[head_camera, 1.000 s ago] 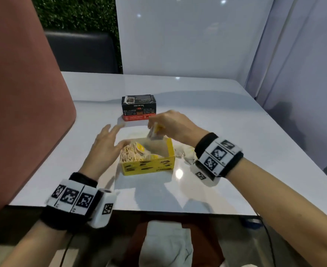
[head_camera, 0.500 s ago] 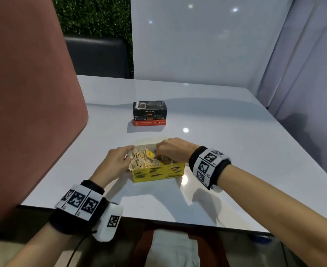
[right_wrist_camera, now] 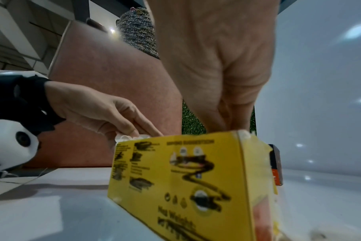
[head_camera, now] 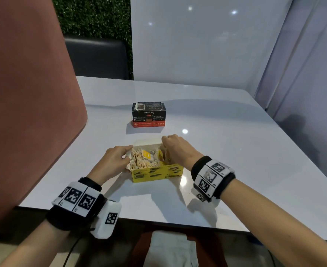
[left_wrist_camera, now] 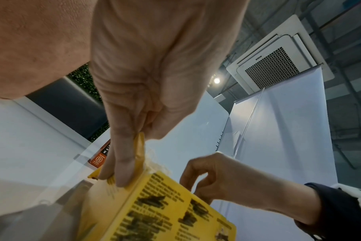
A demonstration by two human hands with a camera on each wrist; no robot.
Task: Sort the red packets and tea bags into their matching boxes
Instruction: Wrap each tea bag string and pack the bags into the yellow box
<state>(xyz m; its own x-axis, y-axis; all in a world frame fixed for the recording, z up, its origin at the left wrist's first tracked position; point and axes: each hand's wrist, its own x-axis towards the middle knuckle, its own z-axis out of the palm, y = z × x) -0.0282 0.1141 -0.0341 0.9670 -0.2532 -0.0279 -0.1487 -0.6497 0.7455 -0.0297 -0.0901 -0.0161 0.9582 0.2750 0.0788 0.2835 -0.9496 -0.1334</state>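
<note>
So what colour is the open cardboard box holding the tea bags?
Yellow with black print; clearest in the right wrist view.

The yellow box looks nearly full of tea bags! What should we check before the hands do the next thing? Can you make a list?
1. Yellow box standing flat on the table: ok.
2. Left hand steadying the box: ok, its fingers pinch the left end flap.
3. Right hand free of the box: not ok, its fingers are curled down inside the right end.
4. Tea bags sitting below the rim: cannot tell, some strings and tags poke up.
5. Loose tea bags left on the table: cannot tell, the right arm hides that side.
6. Black and red box out of the way: ok, it stands apart behind the yellow box.
</note>
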